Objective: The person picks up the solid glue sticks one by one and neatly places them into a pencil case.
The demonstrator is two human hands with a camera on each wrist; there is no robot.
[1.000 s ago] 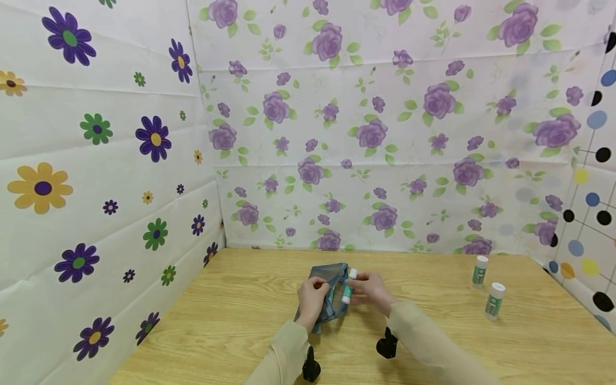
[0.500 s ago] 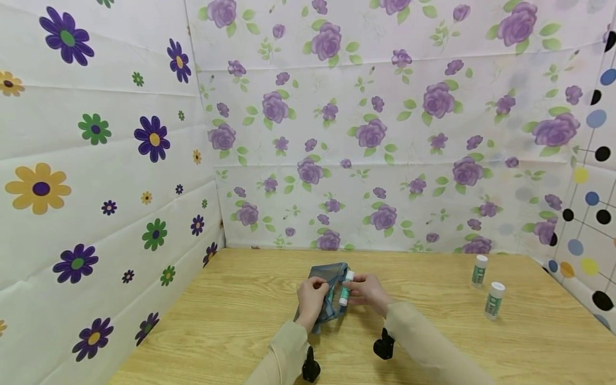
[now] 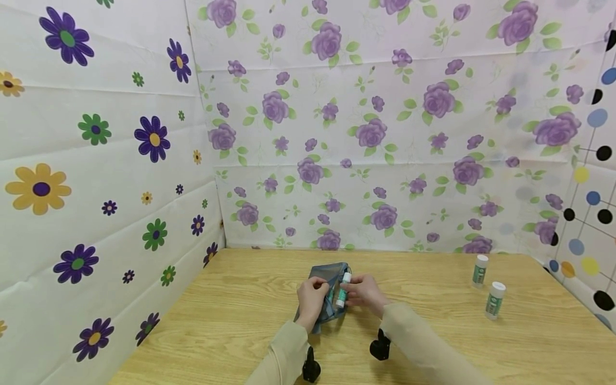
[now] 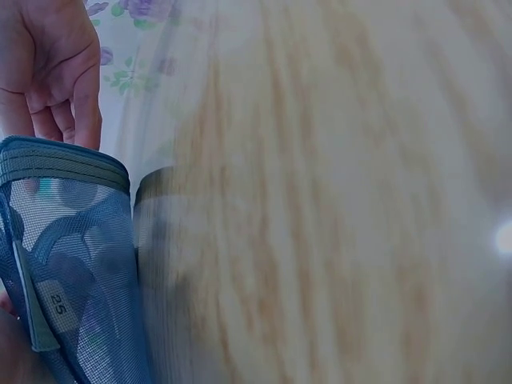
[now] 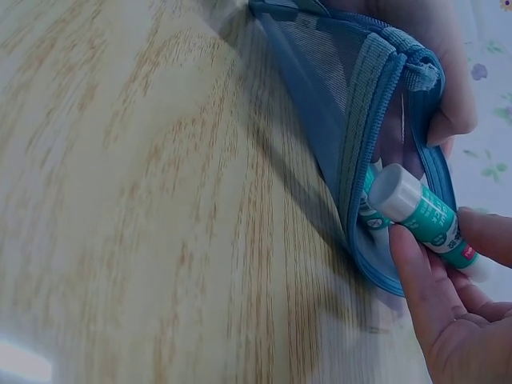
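A blue mesh zipper pouch (image 3: 332, 271) lies on the table with its zipped edge spread apart. My left hand (image 3: 312, 300) pinches the pouch's rim from the left. Between the thumb and fingers of my right hand (image 3: 368, 291) is a green-and-white glue stick (image 3: 344, 290), capped and tilted. In the right wrist view the held glue stick (image 5: 428, 218) has its white end at the pouch opening (image 5: 370, 160). Behind it, another green-and-white glue stick (image 5: 373, 210) shows inside the pouch, partly hidden. The left wrist view shows the mesh side (image 4: 88, 272) with a "25" label.
Two more glue sticks stand upright at the right of the wooden table (image 3: 231, 299), one farther back (image 3: 479, 271) and one nearer (image 3: 494, 301). Flowered cloth walls (image 3: 399, 192) border the table at the back and left.
My right hand has moved slightly left with the glue stick, bringing it from beside the pouch's right edge to in front of its opening. My left hand and the pouch have stayed put.
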